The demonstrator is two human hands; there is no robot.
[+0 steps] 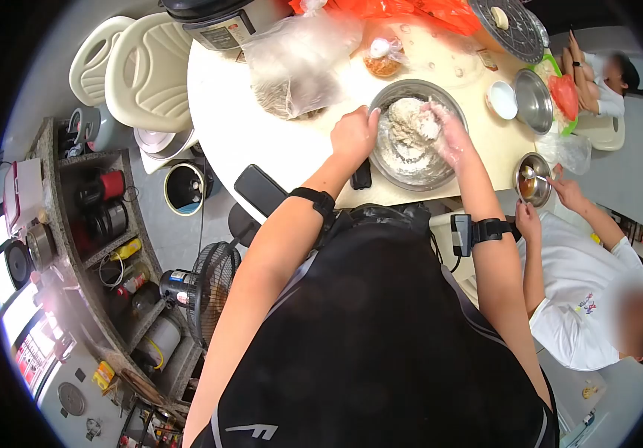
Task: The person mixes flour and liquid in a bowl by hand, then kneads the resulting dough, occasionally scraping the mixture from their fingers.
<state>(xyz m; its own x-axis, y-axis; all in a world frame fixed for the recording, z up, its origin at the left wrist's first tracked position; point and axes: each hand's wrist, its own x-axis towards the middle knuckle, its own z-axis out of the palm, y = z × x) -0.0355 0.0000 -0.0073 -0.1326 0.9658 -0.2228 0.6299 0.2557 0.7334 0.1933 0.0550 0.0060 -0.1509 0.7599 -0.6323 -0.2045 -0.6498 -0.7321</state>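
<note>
A wide metal bowl [458, 112] stands near the table's front edge, holding a shaggy lump of dough [409, 123] and loose flour. At the bowl's left rim, my left hand [355, 137] is closed, its thumb along the edge. My right hand [450, 136], dusted with flour, reaches in over the right rim. Its fingers curl against the right side of the dough, and the palm side is partly hidden.
Left of the bowl lie a phone [260, 190] and a clear plastic bag [299, 63]. A white bowl [501, 100] and a metal bowl [534, 101] stand to the right. There a co-worker [586, 284] stirs a smaller bowl [538, 196]; another person [601, 86] sits beyond.
</note>
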